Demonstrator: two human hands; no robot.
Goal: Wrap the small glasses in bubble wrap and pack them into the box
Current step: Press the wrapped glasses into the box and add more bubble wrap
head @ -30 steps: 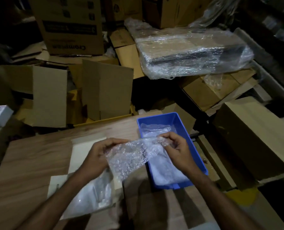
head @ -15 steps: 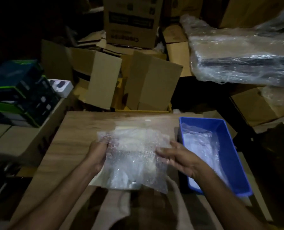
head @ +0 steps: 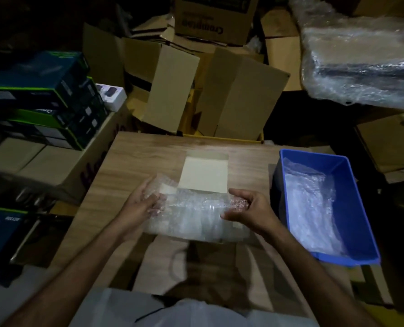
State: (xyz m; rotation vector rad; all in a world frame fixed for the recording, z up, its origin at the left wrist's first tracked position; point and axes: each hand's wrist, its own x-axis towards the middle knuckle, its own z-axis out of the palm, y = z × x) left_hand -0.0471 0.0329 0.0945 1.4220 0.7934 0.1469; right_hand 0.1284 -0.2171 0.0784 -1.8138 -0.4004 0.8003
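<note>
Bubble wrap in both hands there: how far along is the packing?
Early on. Done: nothing visibly packed; the small white box on the wooden table looks empty. In hand: the left hand and right hand hold a bubble wrap sheet over the table; no glass is discernible in it. Left: wrapping and boxing. More wrap lies in the blue bin.

On the table (head: 130, 161), centre: bubble wrap (head: 191, 215), held between left hand (head: 139, 204) at its left end and right hand (head: 248, 208) at its right. Just behind the wrap, an open box (head: 205, 173). Right of it, a bin (head: 361, 208) at the table's edge. Behind the table, cardboard cartons (head: 238, 95); to the left, stacked boxes (head: 38, 97).
</note>
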